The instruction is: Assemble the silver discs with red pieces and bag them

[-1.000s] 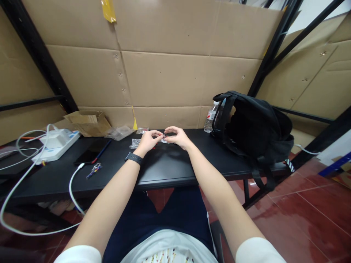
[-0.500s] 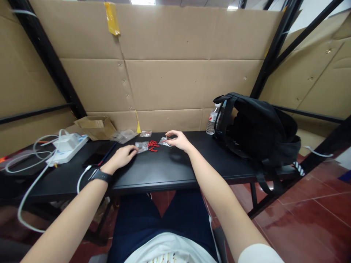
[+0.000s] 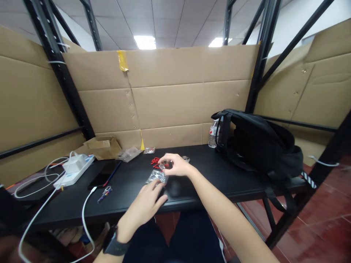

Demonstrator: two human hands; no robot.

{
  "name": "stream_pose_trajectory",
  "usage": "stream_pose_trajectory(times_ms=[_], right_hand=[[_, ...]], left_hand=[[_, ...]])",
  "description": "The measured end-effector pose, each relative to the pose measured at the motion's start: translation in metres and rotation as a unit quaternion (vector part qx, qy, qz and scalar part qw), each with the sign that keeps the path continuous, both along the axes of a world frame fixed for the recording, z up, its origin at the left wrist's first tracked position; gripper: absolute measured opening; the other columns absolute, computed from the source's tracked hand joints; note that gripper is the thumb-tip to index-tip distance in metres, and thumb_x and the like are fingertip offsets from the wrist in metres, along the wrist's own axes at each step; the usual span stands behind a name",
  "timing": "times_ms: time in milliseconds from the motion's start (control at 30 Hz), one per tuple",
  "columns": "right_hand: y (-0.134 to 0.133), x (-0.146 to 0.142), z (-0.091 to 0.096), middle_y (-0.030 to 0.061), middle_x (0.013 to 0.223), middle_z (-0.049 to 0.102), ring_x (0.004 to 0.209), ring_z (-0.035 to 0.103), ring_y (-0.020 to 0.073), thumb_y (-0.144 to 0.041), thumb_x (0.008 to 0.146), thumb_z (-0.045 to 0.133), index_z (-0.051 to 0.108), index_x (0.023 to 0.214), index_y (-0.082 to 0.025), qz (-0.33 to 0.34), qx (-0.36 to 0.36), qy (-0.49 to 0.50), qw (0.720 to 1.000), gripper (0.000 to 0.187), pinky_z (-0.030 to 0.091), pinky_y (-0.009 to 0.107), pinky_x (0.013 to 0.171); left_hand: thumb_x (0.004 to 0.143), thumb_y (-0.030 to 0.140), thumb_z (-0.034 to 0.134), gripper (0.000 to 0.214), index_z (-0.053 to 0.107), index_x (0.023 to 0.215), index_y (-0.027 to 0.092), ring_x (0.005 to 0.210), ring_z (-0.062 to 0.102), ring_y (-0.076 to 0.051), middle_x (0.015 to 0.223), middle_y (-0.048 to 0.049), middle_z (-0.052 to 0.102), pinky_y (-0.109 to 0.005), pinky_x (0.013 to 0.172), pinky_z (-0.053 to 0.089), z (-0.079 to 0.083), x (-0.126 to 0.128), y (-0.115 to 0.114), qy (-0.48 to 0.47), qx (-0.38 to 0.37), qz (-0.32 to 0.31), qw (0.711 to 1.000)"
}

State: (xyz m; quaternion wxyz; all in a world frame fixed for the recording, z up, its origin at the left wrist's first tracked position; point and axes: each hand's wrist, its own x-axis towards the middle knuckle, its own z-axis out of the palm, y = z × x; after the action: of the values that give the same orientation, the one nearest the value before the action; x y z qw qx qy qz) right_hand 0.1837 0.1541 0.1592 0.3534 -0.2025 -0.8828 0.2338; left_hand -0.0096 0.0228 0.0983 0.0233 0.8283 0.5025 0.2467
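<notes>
My right hand [image 3: 178, 165] curls its thumb and fingers round a small clear, rounded thing [image 3: 165, 164] whose kind I cannot make out. Under and beside those fingers lies a cluster of small red pieces [image 3: 155, 161]. My left hand [image 3: 146, 201], with a dark watch on the wrist, has its fingers stretched out and its thumb apart. Its fingertips touch the near edge of a clear plastic bag [image 3: 155, 176] lying on the black table [image 3: 208, 179]. Just behind my right hand a small round, shiny thing [image 3: 186, 159] is partly covered.
Left: a white power strip [image 3: 74, 171] with cables, a phone [image 3: 102, 175], a pen and a keyring [image 3: 105, 194]. Behind: a brown box [image 3: 105, 148], plastic wrap [image 3: 129, 154] and a small bag [image 3: 149, 150]. Right: a water bottle [image 3: 212, 136] and a black backpack [image 3: 260, 146].
The view has tilted upward. My left hand has moved right and nearer the table's front edge, uncovering the keyring. My right hand now holds the clear rounded thing in front of the red pieces.
</notes>
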Motion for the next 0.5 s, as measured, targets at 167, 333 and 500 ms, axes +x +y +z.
stream_pose_trajectory(times_ms=[167,333,500], right_hand=[[-0.039,0.02,-0.012,0.0022,0.096,0.073,0.087,0.068,0.0217,-0.02,0.07,0.074,0.073,0.097,-0.027,-0.1,0.028,-0.016,0.994,0.028,0.052,0.032,0.084],[-0.052,0.046,-0.035,0.0023,0.091,0.073,0.08,0.067,0.021,-0.021,0.07,0.075,0.072,0.093,-0.027,-0.163,0.011,-0.014,0.986,0.024,0.052,0.032,0.075],[-0.059,0.05,-0.049,0.0021,0.086,0.072,0.074,0.067,0.0215,-0.019,0.07,0.073,0.071,0.09,-0.029,-0.181,0.007,-0.005,0.984,0.022,0.053,0.033,0.07]], left_hand=[[0.102,0.048,0.043,0.038,0.059,0.136,0.043,0.132,0.052,-0.032,0.139,-0.0093,0.059,-0.055,0.107,0.042,-0.002,0.023,0.006,0.027,0.027,0.0,0.999],[0.102,0.05,0.043,0.039,0.06,0.136,0.043,0.132,0.052,-0.032,0.141,-0.0093,0.056,-0.054,0.107,0.042,-0.003,0.023,0.005,0.026,0.022,0.007,0.999],[0.102,0.042,0.045,0.035,0.064,0.132,0.044,0.135,0.05,-0.029,0.14,-0.0054,0.059,-0.051,0.11,0.04,0.002,0.023,0.0,0.011,0.037,-0.026,0.999]])
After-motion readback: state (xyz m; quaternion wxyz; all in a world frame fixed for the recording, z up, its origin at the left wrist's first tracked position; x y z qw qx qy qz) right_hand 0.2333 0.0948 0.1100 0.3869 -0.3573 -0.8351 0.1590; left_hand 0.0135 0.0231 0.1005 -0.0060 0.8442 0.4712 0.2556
